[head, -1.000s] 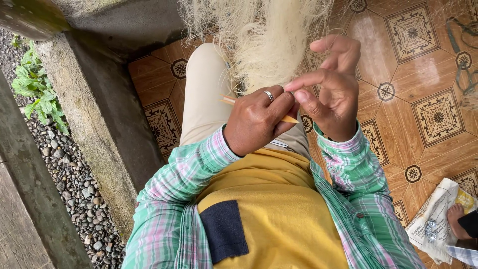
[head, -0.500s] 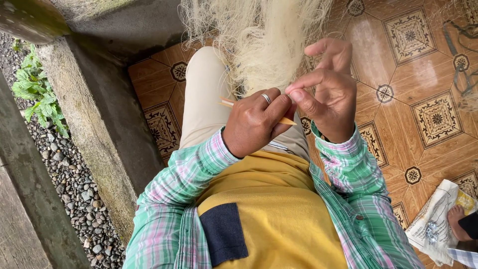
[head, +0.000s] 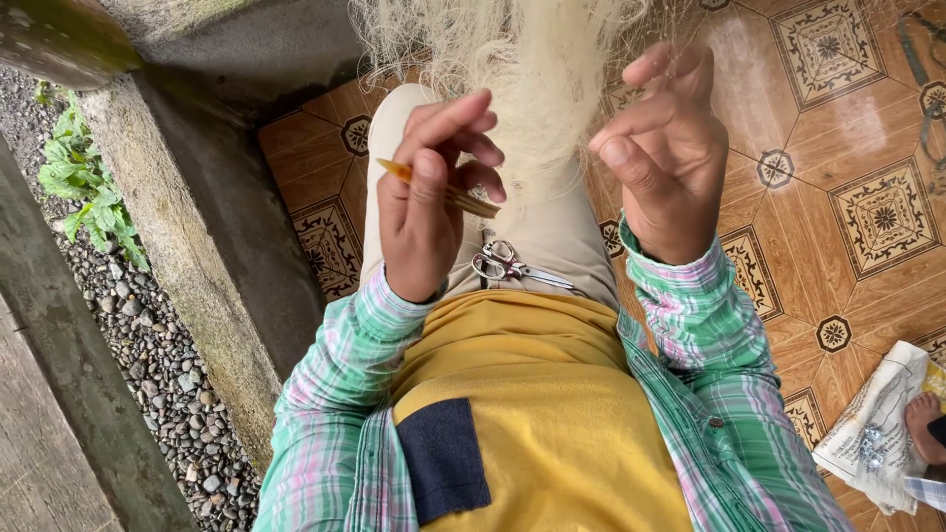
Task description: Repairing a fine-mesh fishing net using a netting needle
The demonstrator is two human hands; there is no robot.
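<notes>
My left hand [head: 429,207] grips a thin yellow-brown netting needle [head: 471,202] between thumb and fingers, above my lap. My right hand [head: 665,148] is raised a hand's width to the right. Its fingers are curled and apart beside the hanging strands, and I can make out nothing held in them. A mass of fine pale net [head: 537,79] hangs down between both hands onto my beige trousers. Small silver scissors [head: 512,266] lie on my lap just under the left hand, above the hem of my yellow shirt.
A concrete ledge [head: 207,227] runs along the left, with gravel [head: 158,365] and a green plant [head: 84,187] beyond it. Brown patterned floor tiles [head: 847,207] spread to the right. At the lower right lies a white printed bag [head: 877,424], with another person's foot [head: 926,424] on it.
My hands, which were pressed together over the needle, have drawn apart. The right hand moved right and up, and the scissors on my lap came into view.
</notes>
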